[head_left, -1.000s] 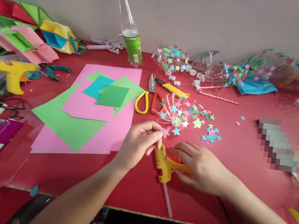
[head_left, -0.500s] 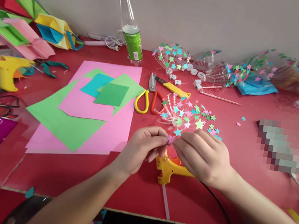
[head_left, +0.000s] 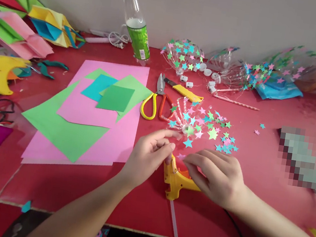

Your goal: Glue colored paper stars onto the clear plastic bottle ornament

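A small pink star (head_left: 181, 157) shows between my two hands, close by the right fingertips; whether it touches them I cannot tell. My left hand (head_left: 152, 155) has its index finger stretched out and the thumb apart from it, with nothing visible held. Bent loosely, the fingers of my right hand (head_left: 216, 175) are slightly apart above the handle of a yellow hot glue gun (head_left: 176, 182). A clear glue stick (head_left: 174, 220) juts from its rear. Just beyond the hands lies a cluster of clear plastic strips (head_left: 180, 116) with paper stars (head_left: 212, 133) on and around it.
Pliers (head_left: 159, 91) and a yellow utility knife (head_left: 187, 92) lie behind the stars. Coloured paper sheets (head_left: 63, 136) cover the left side. A bottle (head_left: 138, 38) stands by the wall, star-covered plastic ornaments (head_left: 182, 55) to its right. Another yellow glue gun (head_left: 0, 71) is far left.
My hands have moved apart around the pink star, which both were fingering before. The left index finger has straightened. The view has shifted slightly.
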Motion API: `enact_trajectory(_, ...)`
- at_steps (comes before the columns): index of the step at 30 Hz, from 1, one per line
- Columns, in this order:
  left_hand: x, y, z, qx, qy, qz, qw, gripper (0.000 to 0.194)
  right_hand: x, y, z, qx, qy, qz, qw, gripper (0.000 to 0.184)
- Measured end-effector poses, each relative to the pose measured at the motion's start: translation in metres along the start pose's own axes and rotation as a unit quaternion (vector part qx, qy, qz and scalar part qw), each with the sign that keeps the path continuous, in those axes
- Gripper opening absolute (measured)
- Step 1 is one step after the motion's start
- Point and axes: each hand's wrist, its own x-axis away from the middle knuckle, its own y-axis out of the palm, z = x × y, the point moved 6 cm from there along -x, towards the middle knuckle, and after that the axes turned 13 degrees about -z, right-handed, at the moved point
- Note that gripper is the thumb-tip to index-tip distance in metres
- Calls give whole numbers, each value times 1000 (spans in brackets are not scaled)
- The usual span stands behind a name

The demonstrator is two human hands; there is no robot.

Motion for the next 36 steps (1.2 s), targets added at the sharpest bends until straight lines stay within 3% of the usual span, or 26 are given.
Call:
enact_trajectory(15, 3, 15, -11, 126, -26, -72, 989, 24, 4, 2, 16, -61, 104, -3, 993, 5)
enact_trajectory(23, 4, 18, -13, 130, -34, -70, 988, 23, 5, 9, 20, -33, 103, 0, 994, 7)
enact_trajectory(36, 5, 18, -17, 149, -60, -74, 984, 22, 4, 9, 25, -77, 133, 5, 988, 4)
